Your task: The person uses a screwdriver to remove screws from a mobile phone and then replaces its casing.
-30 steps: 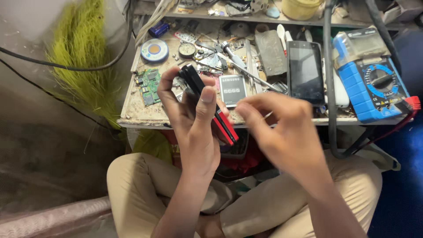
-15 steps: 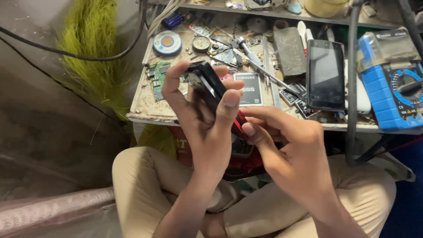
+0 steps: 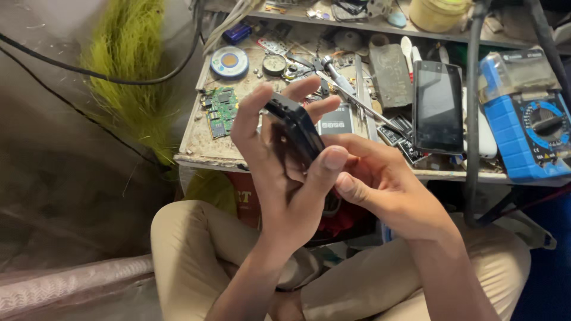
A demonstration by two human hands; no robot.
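Head view: the left hand (image 3: pixel 285 178) stands upright at the centre of the frame, its fingers (image 3: pixel 253 113) curled round a black phone (image 3: pixel 294 128) that is held on edge, thumb pressed against its lower right side; the grip is closed on the device. The right hand (image 3: pixel 386 184) sits just right of centre, touching the left hand, its fingers folded in toward the lower part of the phone; whether they grip the phone or only press on it cannot be told, as the left thumb covers the contact. The phone is held in the air above the person's lap, in front of the near edge of the desk (image 3: pixel 202 151). On the desk, upper centre, lies a green circuit board (image 3: pixel 220 110), with a round blue and white tape roll (image 3: pixel 229 61) above it. A flat grey battery (image 3: pixel 336 119) lies just behind the held phone, partly hidden by the fingers. A metal tool (image 3: pixel 351 98) lies slanted across the desk beside it. To the right a second black phone (image 3: pixel 439 107) lies face up, screen dark. At the far right a blue multimeter (image 3: pixel 532 128) rests at the desk's edge. A black cable (image 3: pixel 473 119) runs down the frame between the second phone and the multimeter. A tuft of yellow-green fibres (image 3: pixel 128 77) hangs at the upper left. The person's knees in beige trousers (image 3: pixel 190 249) fill the lower frame
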